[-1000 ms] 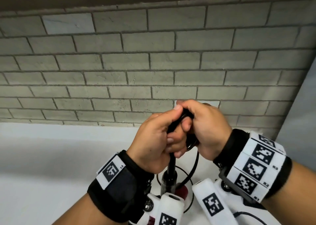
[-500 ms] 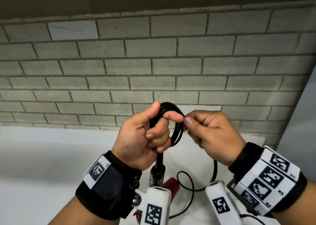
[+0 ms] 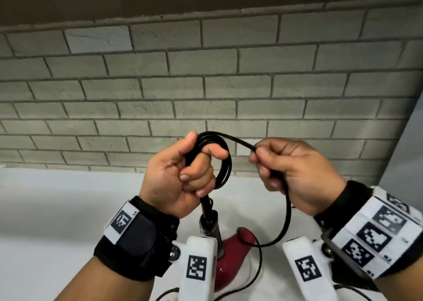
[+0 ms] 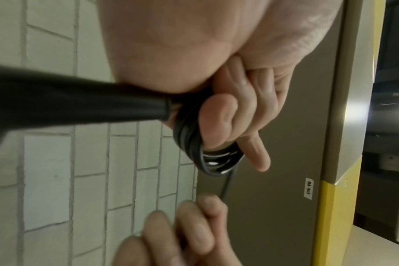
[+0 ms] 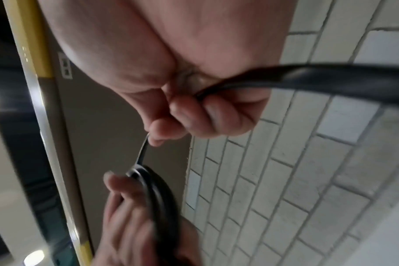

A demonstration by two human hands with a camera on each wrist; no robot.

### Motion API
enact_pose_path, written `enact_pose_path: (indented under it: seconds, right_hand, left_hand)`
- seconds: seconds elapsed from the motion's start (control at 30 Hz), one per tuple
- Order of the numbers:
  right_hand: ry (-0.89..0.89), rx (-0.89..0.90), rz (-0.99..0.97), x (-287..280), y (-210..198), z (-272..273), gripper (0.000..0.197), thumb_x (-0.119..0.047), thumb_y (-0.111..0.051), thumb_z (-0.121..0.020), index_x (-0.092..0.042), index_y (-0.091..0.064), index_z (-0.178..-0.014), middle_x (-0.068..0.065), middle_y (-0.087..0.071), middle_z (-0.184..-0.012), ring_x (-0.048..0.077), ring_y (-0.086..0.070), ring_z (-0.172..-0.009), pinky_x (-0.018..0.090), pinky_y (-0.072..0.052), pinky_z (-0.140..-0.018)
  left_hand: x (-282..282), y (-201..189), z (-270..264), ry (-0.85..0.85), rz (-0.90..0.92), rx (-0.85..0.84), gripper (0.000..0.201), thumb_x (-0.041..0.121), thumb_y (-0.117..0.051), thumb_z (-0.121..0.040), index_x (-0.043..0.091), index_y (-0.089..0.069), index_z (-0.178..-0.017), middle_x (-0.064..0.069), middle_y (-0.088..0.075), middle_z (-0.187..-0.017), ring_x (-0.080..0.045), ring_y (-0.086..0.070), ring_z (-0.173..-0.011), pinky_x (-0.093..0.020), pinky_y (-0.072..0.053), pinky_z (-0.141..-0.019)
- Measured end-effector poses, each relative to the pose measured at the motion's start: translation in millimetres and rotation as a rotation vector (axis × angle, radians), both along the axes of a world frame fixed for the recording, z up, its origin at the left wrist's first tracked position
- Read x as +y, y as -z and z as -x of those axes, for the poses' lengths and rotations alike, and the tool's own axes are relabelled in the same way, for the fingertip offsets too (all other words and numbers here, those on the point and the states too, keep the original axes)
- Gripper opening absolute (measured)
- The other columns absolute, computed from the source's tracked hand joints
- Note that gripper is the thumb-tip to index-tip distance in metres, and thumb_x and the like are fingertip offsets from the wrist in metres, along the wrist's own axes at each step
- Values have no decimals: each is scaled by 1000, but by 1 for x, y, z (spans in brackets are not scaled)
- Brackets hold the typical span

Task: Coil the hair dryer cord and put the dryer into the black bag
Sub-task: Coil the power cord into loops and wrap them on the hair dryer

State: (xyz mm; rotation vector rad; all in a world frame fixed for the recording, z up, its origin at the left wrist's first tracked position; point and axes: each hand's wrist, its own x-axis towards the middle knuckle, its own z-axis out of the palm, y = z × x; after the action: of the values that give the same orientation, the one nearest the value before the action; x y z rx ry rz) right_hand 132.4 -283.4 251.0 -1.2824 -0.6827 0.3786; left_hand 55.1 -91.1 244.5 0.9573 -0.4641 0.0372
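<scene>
The thin black rubber-sheathed power cord [image 3: 225, 163] forms several stacked loops, held up in front of the grey brick wall [image 3: 206, 71]. The left hand [image 3: 180, 174] grips this coil: fingers curl through the loops, the thumb presses on top, and the index finger hooks over the upper strands. In the left wrist view the coil [image 4: 207, 158] wraps around the curled fingers, beside the thick black strain-relief sleeve [image 4: 80, 106] of the cord, which exits the fist. In the head view this sleeve [image 3: 207, 206] hangs straight down from the left hand to the handle end of the glossy dark-red plastic hair dryer [image 3: 229, 261], which sits below the coil, partly hidden behind the white wrist-camera housing [image 3: 199, 268]; whether it hangs free or rests on the white countertop [image 3: 57, 209] cannot be told.

From the top of the coil one strand runs right to the right hand [image 3: 295, 174], which pinches it between thumb and forefinger, the other fingers curled around the cord. In the right wrist view the right hand [image 5: 194, 108] closes on the cord [image 5: 307, 81], with the coil [image 5: 157, 189] and the left hand's fingers just beyond. Below the right hand, the slack cord droops in a curve towards the dryer. The two hands are near each other but apart, level with the coil. The black bag is not visible.
</scene>
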Motion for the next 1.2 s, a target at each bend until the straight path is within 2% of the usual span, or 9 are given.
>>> enact_pose_path:
  seconds: [0.13, 0.27, 0.5, 0.63, 0.73, 0.8, 0.87, 1.03, 1.2]
  right_hand:
    - [-143, 114, -112, -13, -28, -4, 17, -19, -50, -75, -14, -51, -59, 0, -30, -56, 16, -18, -53, 33, -8, -53]
    - [-96, 85, -72, -14, -26, -12, 21, -17, -48, -77, -17, -46, -57, -1, -24, -56, 17, -14, -55, 33, -8, -52]
    - [-100, -22, 222, 3, 14, -10, 21, -19, -54, -76, -16, -60, -56, 1, -50, -56, 15, -40, -52, 32, -25, -54]
    - [-149, 148, 198, 8, 14, -2, 23, -23, -48, -76, -15, -45, -55, 2, -26, -55, 17, -17, -51, 35, -9, -53]
    - [-72, 79, 168, 5, 6, -1, 40, -36, -57, -81, -18, -33, -55, 1, -15, -58, 14, -11, -48, 29, -6, -49]
    - [-94, 35, 155, 8, 8, 2, 43, -43, -57, -86, -18, -38, -56, -1, -17, -56, 10, -13, -45, 21, -9, -46]
    - [-121, 11, 97, 14, 14, 5, 29, -37, -53, -88, -19, -53, -64, 0, -25, -53, 9, -17, -42, 18, -14, -43]
    - [-67, -97, 85, 15, 14, 1, 19, -18, -60, -85, -17, -70, -68, 1, -62, -65, 16, -43, -49, 26, -33, -51]
    - [25, -131, 140, 20, 8, 4, 26, -5, -48, -99, -9, -64, -79, -10, -46, -51, 6, -33, -43, 19, -26, -43]
  left_hand:
    - [-5, 9, -3, -59, -97, 31, 41, 38, -68, -78, -2, -71, -84, 9, -23, -40, -10, -15, -34, -19, -26, -38]
    - [-7, 10, -2, -43, -163, 9, 41, 39, -67, -80, -2, -70, -79, 6, -21, -41, -10, -17, -35, -21, -22, -39]
    - [-12, 6, 0, 1, -98, -17, 39, 37, -65, -83, -2, -69, -81, 6, -20, -43, -11, -15, -35, -20, -24, -38]
    - [-10, 10, -3, 58, 33, 5, 42, 36, -60, -87, -4, -69, -97, 7, -21, -44, -10, -15, -36, -22, -27, -38]
    - [-7, 12, -3, 87, 88, 8, 44, 35, -56, -90, -5, -67, -104, 6, -23, -44, -10, -17, -36, -23, -29, -39]
    - [-7, 12, -4, 107, 111, -9, 44, 34, -54, -92, -5, -66, -107, 6, -24, -45, -10, -18, -36, -23, -30, -40]
    - [-7, 12, -5, 115, 119, -24, 44, 34, -53, -93, -5, -65, -107, 6, -25, -45, -11, -19, -37, -23, -30, -41]
    - [-4, 15, -6, 106, 117, -13, 42, 34, -54, -92, -4, -67, -105, 6, -24, -44, -11, -19, -36, -24, -28, -40]
    - [-3, 16, -6, 97, 138, -15, 42, 33, -54, -92, -4, -67, -105, 6, -25, -45, -11, -20, -37, -23, -31, -40]
